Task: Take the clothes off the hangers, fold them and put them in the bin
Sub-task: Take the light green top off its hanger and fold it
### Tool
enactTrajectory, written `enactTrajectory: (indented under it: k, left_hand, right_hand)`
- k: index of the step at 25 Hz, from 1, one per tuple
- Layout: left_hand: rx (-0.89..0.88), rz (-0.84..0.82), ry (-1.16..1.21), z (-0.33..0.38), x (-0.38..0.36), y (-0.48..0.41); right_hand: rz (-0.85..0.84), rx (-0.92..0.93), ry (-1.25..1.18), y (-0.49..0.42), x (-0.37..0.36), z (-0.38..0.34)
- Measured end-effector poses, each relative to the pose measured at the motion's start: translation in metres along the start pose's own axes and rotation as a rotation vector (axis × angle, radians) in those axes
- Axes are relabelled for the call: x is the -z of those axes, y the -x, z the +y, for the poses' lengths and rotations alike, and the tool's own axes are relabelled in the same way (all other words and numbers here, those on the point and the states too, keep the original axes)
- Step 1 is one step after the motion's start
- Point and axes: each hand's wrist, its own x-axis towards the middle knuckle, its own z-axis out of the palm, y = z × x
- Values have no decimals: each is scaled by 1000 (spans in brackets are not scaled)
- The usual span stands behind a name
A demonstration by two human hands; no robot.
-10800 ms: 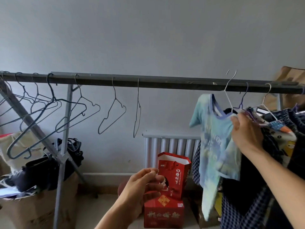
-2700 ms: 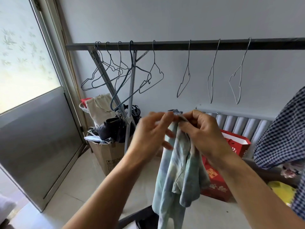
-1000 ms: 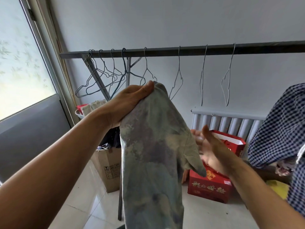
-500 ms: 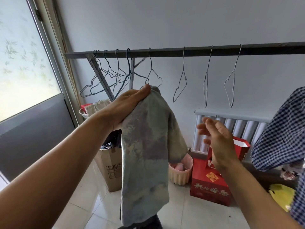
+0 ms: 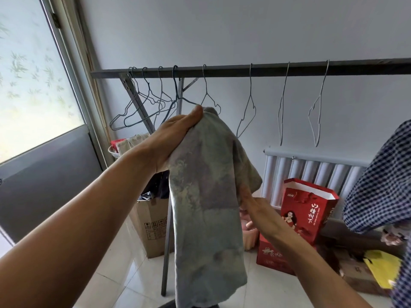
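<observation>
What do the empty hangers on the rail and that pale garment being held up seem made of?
Hangers: thin bare metal wire, judging by slim bent outlines and dull grey sheen. Garment: soft matte fabric, possibly cotton, mottled blue-grey; it drapes limply from the left hand.

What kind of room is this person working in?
Probably a home laundry or drying corner, maybe an enclosed balcony: a dark metal clothes rail hung with bare wire hangers, a white ribbed radiator below it, and a frosted glass door at the left.
</observation>
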Motion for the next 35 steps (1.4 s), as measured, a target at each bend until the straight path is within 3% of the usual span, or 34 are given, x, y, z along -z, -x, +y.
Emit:
enactTrajectory:
  k: [2,5,7,10,12,16,19,21,24,26,29,31,35]
  left_hand:
    - [18,8,62,-1,0,-2]
    - [64,45,186,-1,0,-3]
    - [104,57,266,-3,4,-4]
    - [147,29,357,-7,14,-3]
    - [151,43,349,-9,19,-1]
    - [18,210,114,-7,18,5]
    - [-26,235,-45,-7,19,3]
    - [-29,233,-67,-5,20,1]
    - [-150,203,-171,-5,22,-7]
    - [-261,213,-278,-4,24,-14]
    - [-405,243,-421,2,28,-21]
    - [-462,242,-455,12,27,-23]
    - [-526,228,-496,27,27,-23]
  right_hand:
    - [-119,-33,-80,-5,-4,0]
    - [-384,-106,-673,-9,-7,-6]
    - [-505,-54,-989,-9,-9,-5]
    - [-429,15,-1392,-16,-13,-6]
    - [-321,4,-1521,-22,-9,-12]
    - [47,-203,-1304,-35,-3,-16]
    - [-88,-282,-1390,-32,1,-13]
    - [-125,-254,-1436,-27,3,-12]
    - [20,-115,-1448,-23,1,-7]
    - [86,-7,-1360,-14,3,-12]
    - [36,103,-1162,-1,8,-17]
    - [52,158,-947,3,9,-20]
    - [119,213,-770,3,10,-15]
